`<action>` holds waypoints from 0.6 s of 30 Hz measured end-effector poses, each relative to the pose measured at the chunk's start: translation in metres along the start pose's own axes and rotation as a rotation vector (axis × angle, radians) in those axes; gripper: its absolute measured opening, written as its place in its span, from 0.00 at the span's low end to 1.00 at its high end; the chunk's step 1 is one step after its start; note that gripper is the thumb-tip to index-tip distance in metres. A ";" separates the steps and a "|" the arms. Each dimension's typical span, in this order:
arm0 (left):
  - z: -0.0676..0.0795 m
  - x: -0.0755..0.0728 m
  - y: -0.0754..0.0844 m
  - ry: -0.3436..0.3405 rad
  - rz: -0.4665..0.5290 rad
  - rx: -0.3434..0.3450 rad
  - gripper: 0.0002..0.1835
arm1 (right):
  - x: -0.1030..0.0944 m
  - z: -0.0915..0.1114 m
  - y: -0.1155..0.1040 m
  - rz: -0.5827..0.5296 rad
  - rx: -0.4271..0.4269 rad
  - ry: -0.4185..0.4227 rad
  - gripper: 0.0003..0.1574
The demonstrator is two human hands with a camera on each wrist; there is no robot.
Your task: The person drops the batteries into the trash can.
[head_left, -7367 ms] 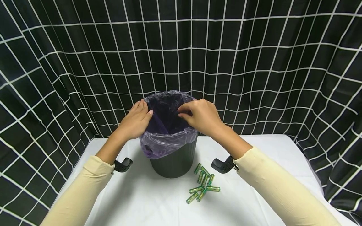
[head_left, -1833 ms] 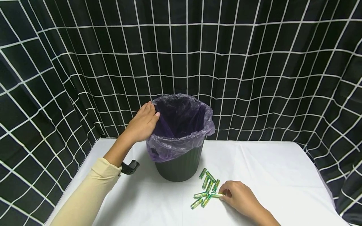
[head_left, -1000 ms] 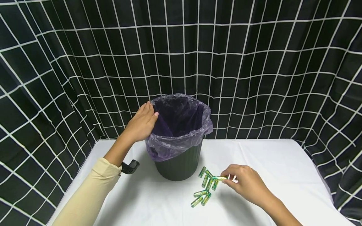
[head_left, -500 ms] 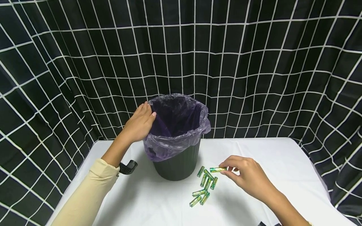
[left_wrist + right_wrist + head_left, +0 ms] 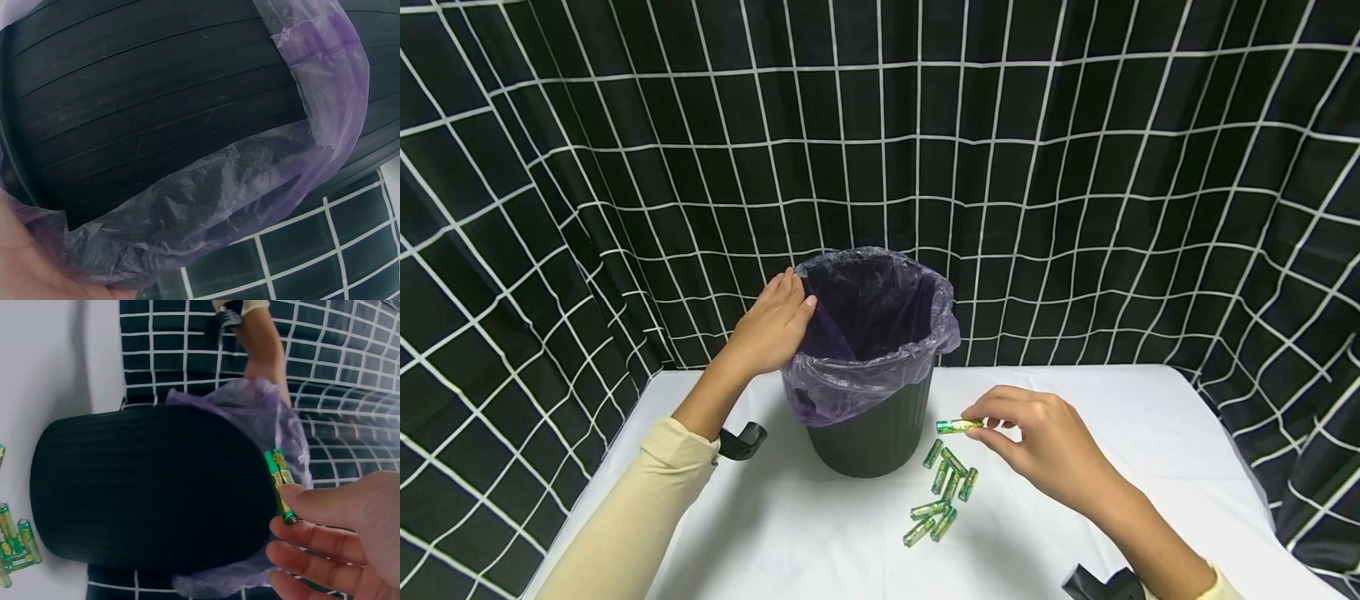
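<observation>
In the head view, my right hand pinches a green-and-yellow battery between thumb and fingertips, held sideways just right of the trash can. The right wrist view shows the same battery in front of the can's dark side, its metal end by my fingers. My left hand rests on the can's left rim with fingers stretched forward and the thumb at the inner edge. Beneath it, a purple bag liner folds over the rim. Part of my left palm touches that liner in the left wrist view.
Several more green batteries lie in a loose cluster on the white tabletop, right of the can's base. A black curtain with white grid lines surrounds the table at the back and sides. Black wrist cameras jut from both forearms.
My right hand has gone from inside the can to the cluster, taken hold of a battery, lifted it and carried it towards the can. My left hand has stayed on the rim.
</observation>
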State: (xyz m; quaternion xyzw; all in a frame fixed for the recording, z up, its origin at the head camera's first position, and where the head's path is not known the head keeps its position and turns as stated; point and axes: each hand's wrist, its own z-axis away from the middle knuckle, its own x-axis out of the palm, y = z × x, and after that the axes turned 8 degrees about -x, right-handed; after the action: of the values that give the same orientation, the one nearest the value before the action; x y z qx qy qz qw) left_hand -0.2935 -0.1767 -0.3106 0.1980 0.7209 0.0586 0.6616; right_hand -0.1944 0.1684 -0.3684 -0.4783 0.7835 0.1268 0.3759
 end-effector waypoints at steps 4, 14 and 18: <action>-0.001 0.000 0.000 0.000 0.002 -0.006 0.35 | -0.003 -0.008 -0.004 -0.017 -0.003 0.027 0.13; -0.001 0.000 -0.001 -0.011 -0.001 -0.017 0.36 | -0.008 -0.018 -0.010 -0.050 -0.014 0.081 0.16; 0.000 -0.001 -0.001 -0.008 0.000 -0.016 0.36 | -0.010 -0.024 -0.010 -0.048 -0.030 0.089 0.16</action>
State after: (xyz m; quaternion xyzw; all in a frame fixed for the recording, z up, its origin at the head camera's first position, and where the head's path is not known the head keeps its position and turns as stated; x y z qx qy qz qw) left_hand -0.2939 -0.1777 -0.3103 0.1931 0.7179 0.0636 0.6658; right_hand -0.1941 0.1563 -0.3433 -0.5078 0.7858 0.1081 0.3361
